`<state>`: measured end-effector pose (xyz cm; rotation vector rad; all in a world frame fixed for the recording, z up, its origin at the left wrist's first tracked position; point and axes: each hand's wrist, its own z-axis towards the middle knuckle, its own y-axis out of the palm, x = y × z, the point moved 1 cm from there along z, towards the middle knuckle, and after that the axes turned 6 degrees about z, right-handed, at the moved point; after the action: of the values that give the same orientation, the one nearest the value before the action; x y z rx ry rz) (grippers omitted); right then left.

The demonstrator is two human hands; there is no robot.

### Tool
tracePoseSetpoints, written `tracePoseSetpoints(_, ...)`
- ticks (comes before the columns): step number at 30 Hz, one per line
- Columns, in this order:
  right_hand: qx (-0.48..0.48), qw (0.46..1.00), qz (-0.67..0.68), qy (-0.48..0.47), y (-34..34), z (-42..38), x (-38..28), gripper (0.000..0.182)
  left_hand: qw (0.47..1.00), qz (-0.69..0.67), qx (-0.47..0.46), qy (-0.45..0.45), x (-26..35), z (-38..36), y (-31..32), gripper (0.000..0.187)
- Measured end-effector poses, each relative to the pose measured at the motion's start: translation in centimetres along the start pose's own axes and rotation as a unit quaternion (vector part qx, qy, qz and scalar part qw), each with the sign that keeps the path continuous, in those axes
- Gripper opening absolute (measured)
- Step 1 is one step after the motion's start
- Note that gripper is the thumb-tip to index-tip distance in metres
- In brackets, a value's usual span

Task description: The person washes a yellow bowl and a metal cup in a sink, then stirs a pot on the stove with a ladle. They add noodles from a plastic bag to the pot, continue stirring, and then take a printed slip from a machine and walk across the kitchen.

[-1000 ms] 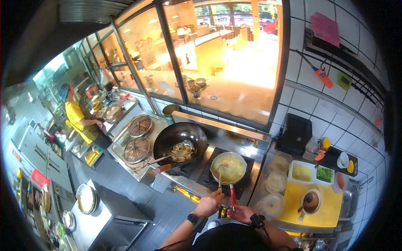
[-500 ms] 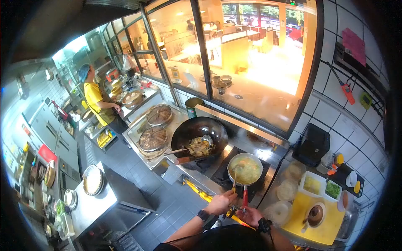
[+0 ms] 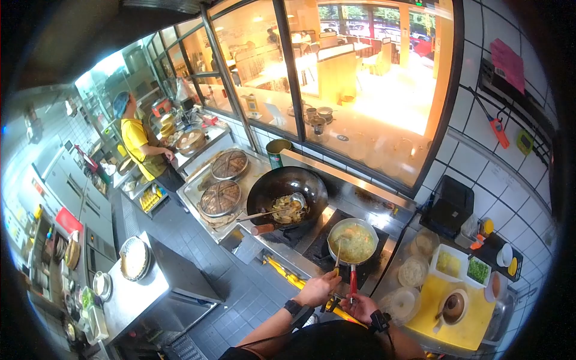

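A saucepan [image 3: 375, 246] with a long red handle [image 3: 353, 281] sits on the stove, holding pale yellow-green soup with bits of orange in it. My left hand [image 3: 319, 290] is closed around the handle of a long spoon [image 3: 338, 259], whose head dips into the soup. At the near end of the red handle, my right hand [image 3: 362, 309] grips it. Left of the saucepan, a large dark wok [image 3: 258, 195] contains brownish sliced food, and a ladle [image 3: 264, 215] rests in it.
Two round covered steamers [image 3: 221, 199] stand beyond the wok. On the right, a yellow board [image 3: 432, 300] bears a brown bowl [image 3: 454, 306], beside tubs of chopped greens [image 3: 478, 272]. A co-worker [image 3: 141, 141] in yellow stands at the far left counter. Windows [image 3: 372, 90] face me.
The view has shifted very slightly. Both hands keep their holds, and the spoon stays in the saucepan with hardly any movement.
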<state>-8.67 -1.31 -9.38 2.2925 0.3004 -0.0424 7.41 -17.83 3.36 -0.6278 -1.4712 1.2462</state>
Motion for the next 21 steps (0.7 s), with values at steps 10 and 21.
tracePoseSetpoints(10, -0.016, 1.000, 0.005, -0.005, 0.4, -0.1, 0.0, 0.018, 1.000, -0.007, 0.017, 0.008, -0.1, 0.0, 0.2, 0.034)
tracePoseSetpoints(21, -0.017, 1.000, 0.007, 0.007, 0.3, 0.0, -0.1, 0.021, 1.000, 0.000, 0.015, 0.003, -0.1, -0.2, 0.5, 0.034)
